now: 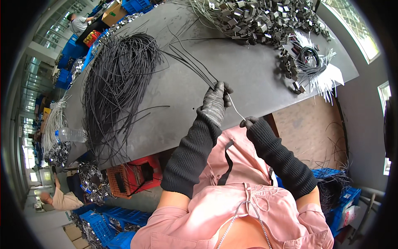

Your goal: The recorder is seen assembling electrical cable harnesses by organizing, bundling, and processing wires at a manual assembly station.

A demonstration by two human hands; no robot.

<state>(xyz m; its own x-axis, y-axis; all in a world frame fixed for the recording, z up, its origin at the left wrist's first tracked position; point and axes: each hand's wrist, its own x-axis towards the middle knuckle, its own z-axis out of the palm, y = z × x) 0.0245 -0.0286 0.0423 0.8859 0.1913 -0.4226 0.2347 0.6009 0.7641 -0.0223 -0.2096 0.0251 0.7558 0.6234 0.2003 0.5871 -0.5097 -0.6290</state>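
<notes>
My left hand (pixel 214 101), in a grey glove with a black knitted sleeve, is closed around several thin black strands (pixel 191 62) like wires or sleeving. They fan out from it toward the far side of the table. A thin white wire (pixel 236 107) stretches from the left fingers down to my right hand (pixel 249 122). The dark-tipped right fingers pinch its lower end near the table's front edge. Whether the white wire goes inside one of the black strands is hidden by the left fingers. A large heap of loose black strands (pixel 120 70) lies on the table left of my hands.
The grey table (pixel 182 120) carries a pile of small metal pieces (pixel 261 18) at the far right. Bundled white-ended wires (pixel 317 68) lie near its right edge. A plastic bottle (pixel 72 134) is at the left. Red crate (pixel 149 172) below; blue crate (pixel 346 207) lower right. Two people are leftward.
</notes>
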